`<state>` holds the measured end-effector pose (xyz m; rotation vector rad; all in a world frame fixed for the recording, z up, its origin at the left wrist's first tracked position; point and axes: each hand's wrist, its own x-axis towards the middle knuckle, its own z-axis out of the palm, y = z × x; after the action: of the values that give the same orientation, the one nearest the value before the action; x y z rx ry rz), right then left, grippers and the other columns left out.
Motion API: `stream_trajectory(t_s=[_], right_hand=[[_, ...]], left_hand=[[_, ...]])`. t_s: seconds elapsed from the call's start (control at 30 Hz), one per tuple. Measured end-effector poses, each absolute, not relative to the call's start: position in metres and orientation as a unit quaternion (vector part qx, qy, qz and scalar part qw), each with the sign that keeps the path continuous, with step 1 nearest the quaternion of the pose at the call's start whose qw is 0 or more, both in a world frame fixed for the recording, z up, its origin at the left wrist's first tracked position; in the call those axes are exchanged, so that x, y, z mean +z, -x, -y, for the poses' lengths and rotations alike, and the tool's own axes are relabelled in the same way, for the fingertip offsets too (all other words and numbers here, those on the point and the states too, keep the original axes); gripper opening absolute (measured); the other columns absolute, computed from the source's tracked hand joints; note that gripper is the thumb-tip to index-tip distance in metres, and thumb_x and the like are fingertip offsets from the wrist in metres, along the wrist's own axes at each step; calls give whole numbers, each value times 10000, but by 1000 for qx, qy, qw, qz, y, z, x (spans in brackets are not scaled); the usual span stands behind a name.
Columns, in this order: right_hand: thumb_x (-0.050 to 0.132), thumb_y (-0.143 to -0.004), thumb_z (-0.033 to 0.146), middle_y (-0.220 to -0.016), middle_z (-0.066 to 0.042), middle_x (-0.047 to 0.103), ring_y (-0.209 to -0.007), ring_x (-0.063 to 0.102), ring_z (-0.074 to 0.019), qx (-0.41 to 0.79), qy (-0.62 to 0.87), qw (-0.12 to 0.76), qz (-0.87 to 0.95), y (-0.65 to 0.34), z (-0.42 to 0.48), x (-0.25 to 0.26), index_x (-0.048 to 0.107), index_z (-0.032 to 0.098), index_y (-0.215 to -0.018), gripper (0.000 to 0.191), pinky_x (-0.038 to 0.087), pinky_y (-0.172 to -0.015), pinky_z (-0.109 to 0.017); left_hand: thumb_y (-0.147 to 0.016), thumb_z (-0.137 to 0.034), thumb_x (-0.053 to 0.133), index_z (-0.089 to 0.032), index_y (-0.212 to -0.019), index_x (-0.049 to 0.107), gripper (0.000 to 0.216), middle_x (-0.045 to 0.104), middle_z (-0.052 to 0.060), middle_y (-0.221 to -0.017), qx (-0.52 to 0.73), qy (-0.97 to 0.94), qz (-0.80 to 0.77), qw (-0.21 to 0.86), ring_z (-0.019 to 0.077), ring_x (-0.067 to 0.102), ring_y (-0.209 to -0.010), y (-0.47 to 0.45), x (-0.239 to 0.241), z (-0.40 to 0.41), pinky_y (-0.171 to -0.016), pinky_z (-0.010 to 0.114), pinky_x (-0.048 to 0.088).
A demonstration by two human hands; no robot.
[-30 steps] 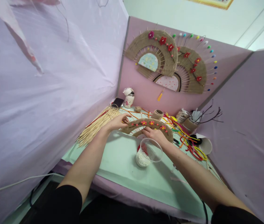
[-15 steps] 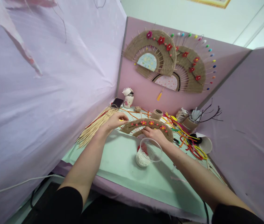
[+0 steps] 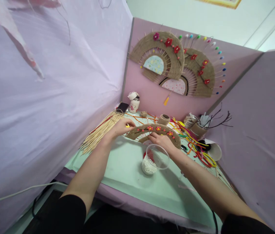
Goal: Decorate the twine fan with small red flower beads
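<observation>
On the table lies a half-round twine-wrapped fan [image 3: 142, 130], decorated with small red and pink flowers with yellow centres. My left hand [image 3: 122, 127] is at its left end, thumb and fingers drawn together on the edge. My right hand [image 3: 161, 140] reaches over the fan's inner arc, fingers pinched close to the thin sticks; whatever is between the fingertips is too small and hidden to name. Nearer to me, below my right hand, a clear plastic cup [image 3: 163, 168] stands beside a container of small white beads [image 3: 149, 167], with something red behind them.
A bundle of thin sticks [image 3: 100, 135] lies left. Behind the fan are a twine spool [image 3: 163, 119] and a patterned jar [image 3: 134, 104]. Coloured pipe cleaners [image 3: 204, 159] and a can holding twigs [image 3: 199, 130] are at right. Finished fans [image 3: 166, 73] hang on the pink panel.
Both hands stay almost where they were, with only slight finger movement at the left. The fan and the cup hold their places; the whole view shifts very slightly.
</observation>
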<state>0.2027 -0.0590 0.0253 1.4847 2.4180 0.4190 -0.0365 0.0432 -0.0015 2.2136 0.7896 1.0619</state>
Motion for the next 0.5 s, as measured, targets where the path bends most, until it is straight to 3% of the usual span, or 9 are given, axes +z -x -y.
stream_trajectory(t_s=[0.5], right_hand=[[283, -991, 256, -1289, -152, 551, -922, 662, -230, 130, -518, 141, -834, -204, 58, 25, 470, 176, -1343, 406, 492, -670, -306]], left_hand=[[-786, -223, 587, -194, -763, 680, 100, 656, 56, -833, 378, -869, -300, 113, 195, 576, -843, 32, 5, -37, -811, 329, 438]])
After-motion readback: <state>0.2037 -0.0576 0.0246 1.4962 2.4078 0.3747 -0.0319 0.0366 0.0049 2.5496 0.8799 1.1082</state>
